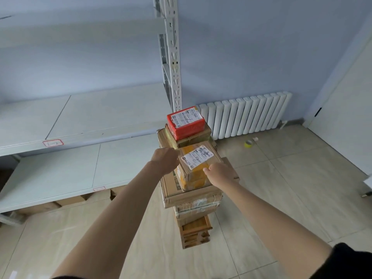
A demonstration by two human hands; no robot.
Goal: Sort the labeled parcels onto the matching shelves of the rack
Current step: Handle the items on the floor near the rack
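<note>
A stack of cardboard parcels (193, 195) stands on a wooden stool (196, 231) beside the rack. Near its top sits a taped yellow-brown parcel (193, 178) with a white label marked 2. My left hand (165, 161) grips its left side and my right hand (219, 174) grips its right near corner. Behind it a red parcel (186, 122) with a label marked 1 lies on a brown box (198, 136). The white rack's shelves (84, 115) stretch to the left, with red-edged tags (53, 142) on their front rims.
The rack's white upright post (174, 57) rises just behind the stack. A white radiator (247, 115) lines the back wall. A roll of yellow tape (249, 143) lies on the tiled floor. Cardboard boxes (66, 201) sit under the lowest shelf.
</note>
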